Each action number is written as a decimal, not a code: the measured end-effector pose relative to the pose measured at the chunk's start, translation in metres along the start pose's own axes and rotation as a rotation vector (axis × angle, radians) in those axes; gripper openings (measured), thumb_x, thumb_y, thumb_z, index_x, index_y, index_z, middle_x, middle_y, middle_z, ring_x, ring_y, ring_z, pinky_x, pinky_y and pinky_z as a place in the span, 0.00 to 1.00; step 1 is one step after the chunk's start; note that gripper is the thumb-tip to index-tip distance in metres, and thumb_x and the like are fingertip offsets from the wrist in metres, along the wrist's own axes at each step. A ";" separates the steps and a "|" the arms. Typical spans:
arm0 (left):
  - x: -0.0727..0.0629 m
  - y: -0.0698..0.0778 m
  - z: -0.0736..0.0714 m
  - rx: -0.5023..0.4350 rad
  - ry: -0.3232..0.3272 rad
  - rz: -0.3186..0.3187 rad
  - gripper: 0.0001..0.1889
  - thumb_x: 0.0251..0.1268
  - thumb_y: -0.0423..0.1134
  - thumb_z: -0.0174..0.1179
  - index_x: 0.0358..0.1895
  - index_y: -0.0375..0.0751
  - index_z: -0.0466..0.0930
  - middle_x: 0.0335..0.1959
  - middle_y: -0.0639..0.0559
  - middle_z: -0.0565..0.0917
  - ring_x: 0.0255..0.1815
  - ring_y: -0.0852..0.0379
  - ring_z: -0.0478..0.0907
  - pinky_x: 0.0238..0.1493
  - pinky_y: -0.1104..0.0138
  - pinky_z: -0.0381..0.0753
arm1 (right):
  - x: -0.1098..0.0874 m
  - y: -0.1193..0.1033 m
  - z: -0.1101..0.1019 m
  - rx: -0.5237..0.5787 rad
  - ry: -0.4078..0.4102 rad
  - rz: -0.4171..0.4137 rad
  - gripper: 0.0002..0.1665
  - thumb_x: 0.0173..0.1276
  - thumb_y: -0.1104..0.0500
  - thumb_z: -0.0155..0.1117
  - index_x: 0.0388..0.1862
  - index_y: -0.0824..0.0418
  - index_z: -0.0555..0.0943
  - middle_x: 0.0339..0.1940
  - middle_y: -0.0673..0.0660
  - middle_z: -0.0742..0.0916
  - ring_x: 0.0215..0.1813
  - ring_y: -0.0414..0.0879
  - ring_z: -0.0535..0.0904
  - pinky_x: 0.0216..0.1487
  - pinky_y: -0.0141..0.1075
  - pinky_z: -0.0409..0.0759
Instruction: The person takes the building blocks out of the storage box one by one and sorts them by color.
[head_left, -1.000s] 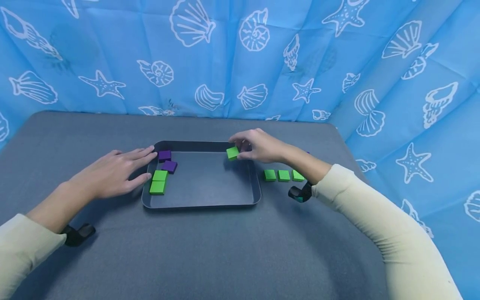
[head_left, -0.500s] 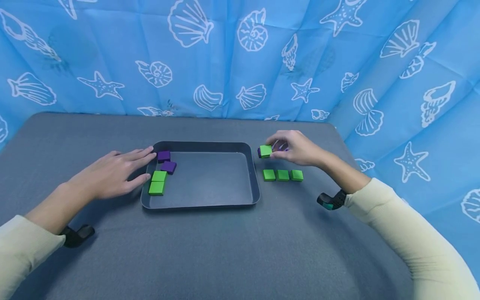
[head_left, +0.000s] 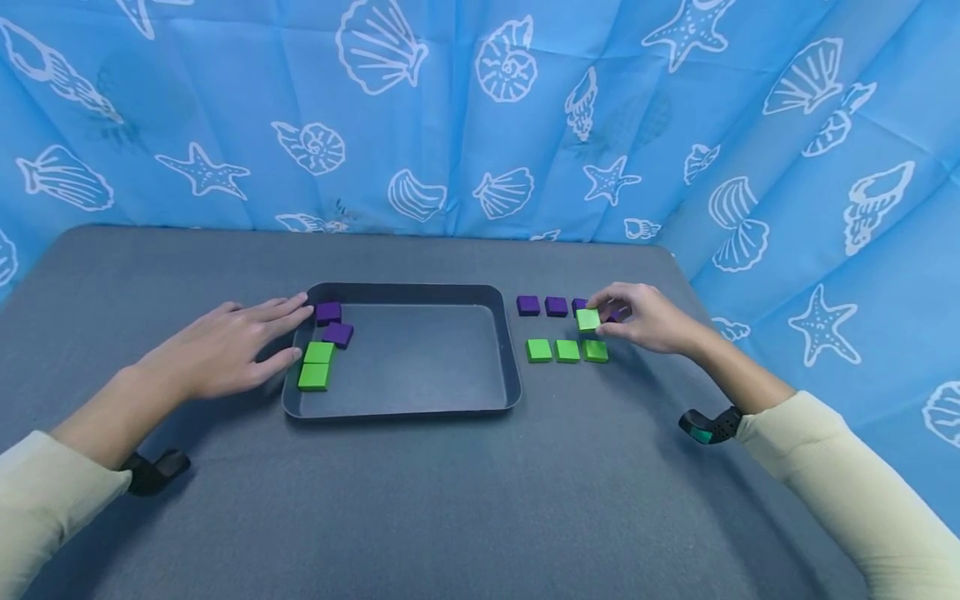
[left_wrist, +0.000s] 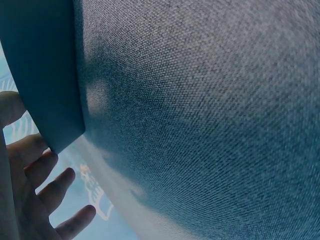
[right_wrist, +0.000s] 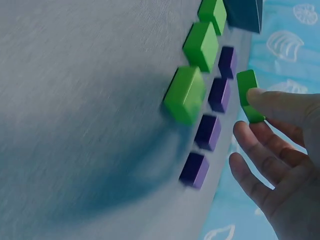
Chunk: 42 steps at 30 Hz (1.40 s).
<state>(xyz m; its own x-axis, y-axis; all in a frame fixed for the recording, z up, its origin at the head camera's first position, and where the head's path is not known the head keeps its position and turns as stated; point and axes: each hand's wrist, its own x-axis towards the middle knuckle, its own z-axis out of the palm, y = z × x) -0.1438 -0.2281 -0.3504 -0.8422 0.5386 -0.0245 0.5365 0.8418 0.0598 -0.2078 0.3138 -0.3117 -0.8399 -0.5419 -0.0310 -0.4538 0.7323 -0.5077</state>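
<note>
If the pinch on the held green block (head_left: 588, 320) is loosened too soon, the block could be dropped onto the row of 4 purple blocks (head_left: 556, 307) on the table (head_left: 405, 500), above which it appears to be held. That row could also be knocked out of line if the right hand (head_left: 637, 315) is lowered at this spot, since its right end is partly hidden behind the fingers in the head view. The 3 green blocks (head_left: 567, 351) lined up nearer the person could likewise be brushed by the thumb. The tray (head_left: 420, 358) could be shifted by a sideways push from the left hand (head_left: 225, 346), and the 2 purple blocks in the tray (head_left: 327, 313), 1 of them set askew, could be jostled, as could the 2 green blocks at its left wall (head_left: 314, 377).

The right forearm is stretched forward from the lower right. The held green block is gripped between thumb and fingertips, while the other fingers are spread and slightly bent. The left hand is laid flat with fingers nearly straight, fingertips at the tray's left rim; nothing is gripped by it, and how firmly the rim is pressed cannot be told
</note>
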 end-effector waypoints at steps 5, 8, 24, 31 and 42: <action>0.001 0.001 0.000 0.006 -0.004 -0.007 0.35 0.74 0.55 0.51 0.76 0.38 0.61 0.75 0.36 0.62 0.69 0.34 0.68 0.61 0.33 0.65 | -0.017 0.012 -0.005 -0.010 0.010 0.048 0.18 0.62 0.71 0.70 0.52 0.71 0.81 0.48 0.65 0.85 0.48 0.57 0.83 0.51 0.55 0.81; 0.001 0.001 -0.001 0.012 -0.009 -0.013 0.35 0.74 0.55 0.51 0.76 0.38 0.61 0.76 0.36 0.62 0.70 0.34 0.67 0.62 0.32 0.65 | -0.026 0.019 -0.006 -0.018 0.012 0.074 0.18 0.62 0.71 0.69 0.52 0.71 0.81 0.48 0.65 0.85 0.48 0.56 0.83 0.50 0.54 0.81; 0.000 0.001 0.000 0.010 -0.012 -0.017 0.35 0.74 0.55 0.52 0.76 0.38 0.62 0.75 0.36 0.63 0.69 0.34 0.68 0.61 0.32 0.65 | -0.048 0.048 0.015 0.064 0.008 0.141 0.20 0.62 0.70 0.70 0.53 0.73 0.81 0.46 0.65 0.86 0.47 0.55 0.83 0.48 0.43 0.83; -0.001 0.001 0.000 0.011 -0.003 -0.010 0.34 0.74 0.54 0.52 0.75 0.37 0.62 0.75 0.36 0.63 0.69 0.34 0.69 0.61 0.33 0.66 | -0.047 0.054 0.019 0.032 0.007 0.158 0.21 0.63 0.69 0.70 0.55 0.73 0.80 0.45 0.63 0.86 0.46 0.51 0.81 0.49 0.46 0.81; 0.000 0.001 0.001 0.012 -0.003 -0.021 0.35 0.73 0.54 0.52 0.75 0.37 0.62 0.75 0.36 0.63 0.69 0.34 0.69 0.62 0.33 0.66 | -0.047 0.058 0.018 0.079 0.008 0.096 0.26 0.65 0.65 0.68 0.60 0.73 0.78 0.49 0.64 0.86 0.47 0.50 0.81 0.47 0.33 0.81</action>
<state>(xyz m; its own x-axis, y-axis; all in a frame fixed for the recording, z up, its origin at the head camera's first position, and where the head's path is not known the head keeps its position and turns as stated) -0.1438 -0.2272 -0.3513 -0.8534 0.5205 -0.0283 0.5190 0.8534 0.0477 -0.1895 0.3742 -0.3548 -0.8808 -0.4673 -0.0756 -0.3469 0.7458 -0.5688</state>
